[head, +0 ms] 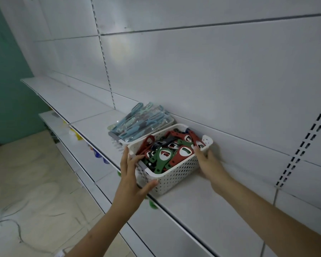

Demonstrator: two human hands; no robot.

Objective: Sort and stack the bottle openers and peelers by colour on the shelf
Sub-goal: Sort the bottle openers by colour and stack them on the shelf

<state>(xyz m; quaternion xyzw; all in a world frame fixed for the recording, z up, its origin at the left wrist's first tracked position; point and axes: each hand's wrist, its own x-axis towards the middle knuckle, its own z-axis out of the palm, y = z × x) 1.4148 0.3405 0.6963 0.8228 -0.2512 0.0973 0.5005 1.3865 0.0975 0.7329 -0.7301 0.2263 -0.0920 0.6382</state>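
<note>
Nearest the camera, two bare forearms are reaching up and forward onto a white shelf (189,201). The left hand (132,169) is lying against the near end of a white perforated basket (176,175), with its fingers (126,156) spread straight along the rim and its thumb pressing on the basket's front corner; the fingers are open and not curling round anything. The right hand (209,164) is holding the far end of the same basket, with its fingers wrapping under the small handle lip beside the back panel (230,80) and its thumb resting on the rim.

The basket is sitting on the shelf, just beside the panel, and is holding a loose, unsorted heap of bottle openers (167,151) in red, green and dark blue, several lying face up with white heads showing.

Directly behind it, touching its far side, a second white basket (117,145) is carrying peelers (141,121) in clear packets, in pale blue and mint tones, piled above its rim.

Beyond, the shelf is running away to the left towards a green wall (7,89), with lower shelves and a pale floor (26,182) showing below.
</note>
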